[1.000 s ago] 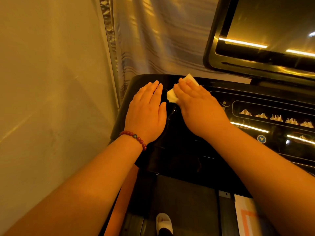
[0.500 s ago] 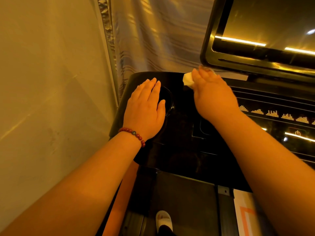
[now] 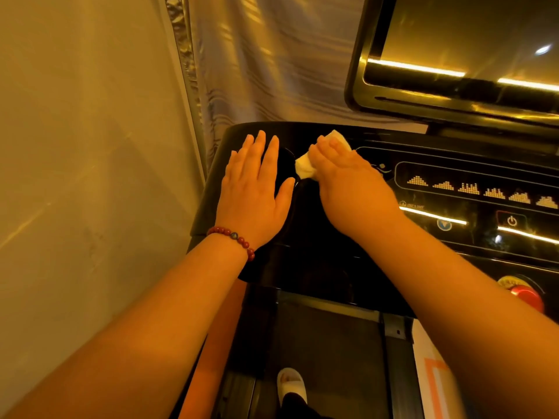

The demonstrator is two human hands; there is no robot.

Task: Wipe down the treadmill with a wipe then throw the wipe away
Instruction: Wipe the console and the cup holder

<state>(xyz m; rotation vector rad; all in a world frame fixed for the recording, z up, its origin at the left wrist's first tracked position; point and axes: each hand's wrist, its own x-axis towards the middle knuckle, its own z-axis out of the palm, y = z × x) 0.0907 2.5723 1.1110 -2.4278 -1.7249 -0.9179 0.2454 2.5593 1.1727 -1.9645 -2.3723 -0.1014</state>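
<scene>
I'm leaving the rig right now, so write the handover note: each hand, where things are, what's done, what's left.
Left hand: flat on the console, left end, fingers straight, holding nothing.
Right hand: grips the wipe, pressing it on the console by the round recess.
Done: the wipe is at the console's left part; how much is clean cannot be told.
Left: rest of the treadmill, then bin the wipe. No bin in view.

A plain beige wall [image 3: 75, 176] fills the left, with a striped grey curtain [image 3: 272, 71] hanging just beside it. A white open-toed slipper [image 3: 292, 385] shows at the bottom edge, and a white panel with an orange outline [image 3: 435, 373] lies to its right.
</scene>
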